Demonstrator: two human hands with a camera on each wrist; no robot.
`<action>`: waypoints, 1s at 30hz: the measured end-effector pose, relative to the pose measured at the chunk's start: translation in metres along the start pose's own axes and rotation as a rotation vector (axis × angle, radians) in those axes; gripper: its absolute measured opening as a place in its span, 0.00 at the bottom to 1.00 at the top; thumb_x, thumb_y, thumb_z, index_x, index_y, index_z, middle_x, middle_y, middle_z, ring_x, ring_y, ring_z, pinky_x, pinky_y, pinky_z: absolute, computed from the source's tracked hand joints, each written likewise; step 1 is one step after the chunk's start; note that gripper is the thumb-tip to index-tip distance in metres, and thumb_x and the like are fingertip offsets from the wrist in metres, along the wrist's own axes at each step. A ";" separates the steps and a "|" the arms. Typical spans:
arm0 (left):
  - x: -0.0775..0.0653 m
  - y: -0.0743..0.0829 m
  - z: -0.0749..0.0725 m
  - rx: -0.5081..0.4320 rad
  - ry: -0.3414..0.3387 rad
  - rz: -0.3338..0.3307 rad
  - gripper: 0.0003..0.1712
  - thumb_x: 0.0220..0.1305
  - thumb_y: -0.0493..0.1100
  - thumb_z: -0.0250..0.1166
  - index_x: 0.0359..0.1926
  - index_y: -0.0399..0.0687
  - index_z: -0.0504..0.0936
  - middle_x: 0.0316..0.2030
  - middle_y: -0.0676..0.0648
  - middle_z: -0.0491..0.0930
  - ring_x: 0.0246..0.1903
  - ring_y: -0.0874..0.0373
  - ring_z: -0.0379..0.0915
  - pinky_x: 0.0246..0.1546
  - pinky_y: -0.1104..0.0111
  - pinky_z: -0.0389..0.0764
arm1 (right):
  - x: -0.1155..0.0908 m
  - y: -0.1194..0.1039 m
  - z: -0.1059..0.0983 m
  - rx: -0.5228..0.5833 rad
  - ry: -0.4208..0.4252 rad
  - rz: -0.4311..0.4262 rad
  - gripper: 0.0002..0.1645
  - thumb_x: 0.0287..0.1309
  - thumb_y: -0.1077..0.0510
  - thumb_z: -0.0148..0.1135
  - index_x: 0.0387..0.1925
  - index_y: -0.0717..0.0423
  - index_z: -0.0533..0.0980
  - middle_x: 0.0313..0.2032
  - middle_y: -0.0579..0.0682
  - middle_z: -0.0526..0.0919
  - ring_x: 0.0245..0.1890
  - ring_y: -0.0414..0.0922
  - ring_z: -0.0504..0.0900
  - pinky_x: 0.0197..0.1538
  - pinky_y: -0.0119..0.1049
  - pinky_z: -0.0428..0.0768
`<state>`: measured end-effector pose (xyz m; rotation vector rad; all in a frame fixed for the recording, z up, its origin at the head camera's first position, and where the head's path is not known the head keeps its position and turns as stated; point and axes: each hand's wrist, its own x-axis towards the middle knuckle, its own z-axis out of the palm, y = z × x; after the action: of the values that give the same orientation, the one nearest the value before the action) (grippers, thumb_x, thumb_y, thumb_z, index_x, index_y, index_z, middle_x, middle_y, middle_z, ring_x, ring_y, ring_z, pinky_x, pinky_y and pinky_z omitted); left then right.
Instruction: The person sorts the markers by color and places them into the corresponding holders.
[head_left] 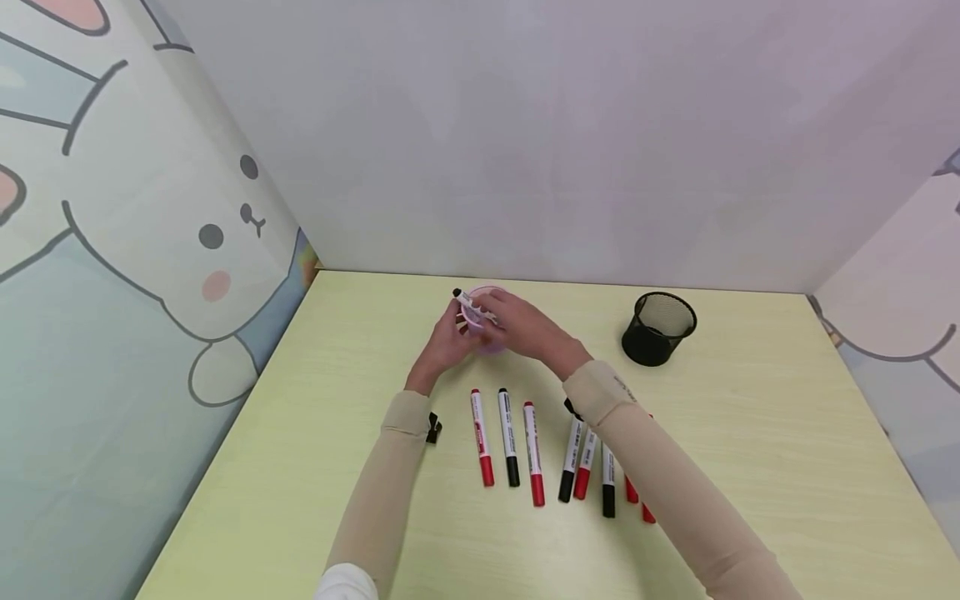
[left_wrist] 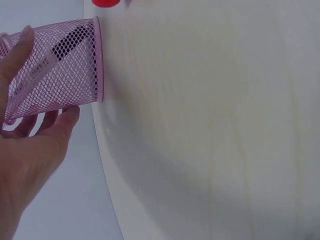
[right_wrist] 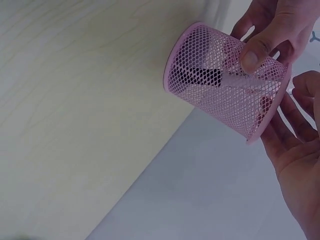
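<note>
At the back of the table stands a pink mesh pen cup (head_left: 491,343), which my left hand (head_left: 447,343) grips from the left side. In the left wrist view, the thumb lies on one side of the mesh cup (left_wrist: 65,65) and the fingers on the other. A white marker (head_left: 467,300) leans in the cup, its small black end sticking out past the rim. Through the mesh, the marker's black cap (right_wrist: 205,77) shows near the base. My right hand (head_left: 525,323) is over the cup's mouth, pinching the marker; its fingertips are partly hidden.
Several markers with red or black caps lie in front of the cup, among them a red one (head_left: 482,437) and a black one (head_left: 508,437). My right forearm covers some of them. A black mesh pen cup (head_left: 651,337) stands farther right. Walls border the table (head_left: 750,392).
</note>
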<state>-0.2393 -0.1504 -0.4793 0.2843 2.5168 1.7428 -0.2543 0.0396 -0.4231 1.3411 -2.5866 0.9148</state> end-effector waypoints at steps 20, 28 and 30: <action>-0.002 0.000 0.000 0.027 0.002 -0.013 0.47 0.62 0.42 0.76 0.75 0.43 0.57 0.70 0.41 0.65 0.69 0.46 0.65 0.72 0.58 0.67 | -0.024 0.002 -0.011 0.001 0.141 0.028 0.16 0.68 0.65 0.64 0.55 0.64 0.77 0.48 0.58 0.82 0.47 0.50 0.80 0.54 0.46 0.81; -0.002 0.001 0.000 0.030 0.002 0.008 0.50 0.61 0.42 0.77 0.76 0.43 0.56 0.70 0.41 0.65 0.69 0.44 0.65 0.71 0.56 0.68 | -0.033 -0.002 -0.016 -0.006 0.192 0.011 0.15 0.66 0.67 0.65 0.52 0.65 0.78 0.47 0.60 0.82 0.47 0.52 0.82 0.54 0.45 0.83; -0.002 0.001 0.000 0.035 0.000 0.004 0.50 0.61 0.43 0.77 0.76 0.44 0.55 0.70 0.41 0.65 0.69 0.45 0.65 0.71 0.56 0.69 | -0.035 -0.004 -0.017 -0.010 0.196 0.020 0.15 0.66 0.67 0.66 0.53 0.64 0.78 0.48 0.60 0.82 0.48 0.52 0.82 0.55 0.45 0.83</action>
<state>-0.2369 -0.1508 -0.4789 0.2912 2.5504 1.7014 -0.2329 0.0726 -0.4195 1.1611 -2.4573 0.9812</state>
